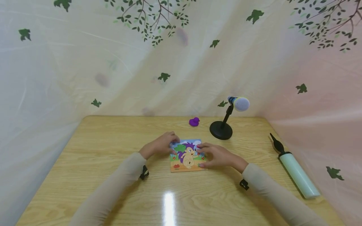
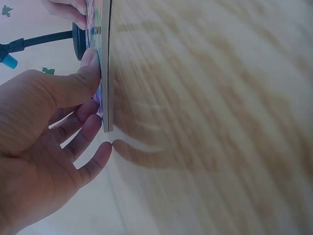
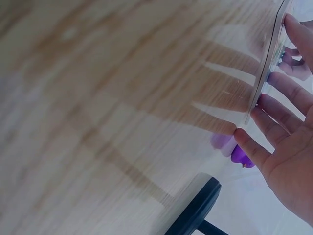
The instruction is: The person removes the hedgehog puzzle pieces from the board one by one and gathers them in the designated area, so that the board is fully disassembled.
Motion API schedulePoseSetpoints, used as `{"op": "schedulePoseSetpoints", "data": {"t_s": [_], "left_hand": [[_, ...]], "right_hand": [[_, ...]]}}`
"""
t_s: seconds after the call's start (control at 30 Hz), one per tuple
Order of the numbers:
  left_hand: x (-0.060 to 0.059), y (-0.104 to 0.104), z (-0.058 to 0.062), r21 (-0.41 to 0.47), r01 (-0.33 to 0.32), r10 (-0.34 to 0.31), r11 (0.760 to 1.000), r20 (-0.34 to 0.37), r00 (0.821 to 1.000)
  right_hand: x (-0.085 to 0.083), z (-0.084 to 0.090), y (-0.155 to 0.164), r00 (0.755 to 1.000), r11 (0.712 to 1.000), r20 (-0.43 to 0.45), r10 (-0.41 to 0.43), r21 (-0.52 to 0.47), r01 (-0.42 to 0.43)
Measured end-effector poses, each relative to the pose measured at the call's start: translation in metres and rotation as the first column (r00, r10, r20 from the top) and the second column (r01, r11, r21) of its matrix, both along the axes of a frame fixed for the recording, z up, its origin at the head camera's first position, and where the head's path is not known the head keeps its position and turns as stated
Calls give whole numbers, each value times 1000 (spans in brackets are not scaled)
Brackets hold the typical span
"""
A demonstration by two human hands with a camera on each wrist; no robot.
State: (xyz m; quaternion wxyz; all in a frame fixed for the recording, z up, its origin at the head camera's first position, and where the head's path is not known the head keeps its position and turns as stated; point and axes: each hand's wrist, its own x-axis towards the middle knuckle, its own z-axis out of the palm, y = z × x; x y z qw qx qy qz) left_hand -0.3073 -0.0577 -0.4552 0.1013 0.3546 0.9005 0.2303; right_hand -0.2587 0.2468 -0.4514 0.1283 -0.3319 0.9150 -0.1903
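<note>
The picture board point(image 1: 186, 158) lies flat mid-way across the counter point(image 1: 113, 141). Left hand point(image 1: 161, 144) and right hand point(image 1: 220, 156) touch opposite sides, fingers loose, ungripping; uneven pressure could skew it.

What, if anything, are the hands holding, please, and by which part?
Nothing is plainly gripped: the left hand and right hand only touch the picture board with their fingers, at its left and right sides.
</note>
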Motion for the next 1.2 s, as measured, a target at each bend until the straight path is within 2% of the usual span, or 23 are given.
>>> {"op": "schedulePoseSetpoints", "data": {"t_s": [0.27,0.53,0.87,1.2], "left_hand": [[-4,2,-2,-21,-20,20,1000,25,999],[-7,8,-3,-42,-65,69,997,86,994],[-7,10,-1,-32,-66,69,997,100,993],[-7,10,-2,-28,-67,70,997,97,993]], "right_hand": [[0,0,-1,1000,1000,-7,5,3,-5],[0,0,-1,1000,1000,-3,1,1,-1],[-2,-4,1,1000,1000,-14,12,-1,-12],[-2,4,-2,999,998,-26,24,52,-22]]}}
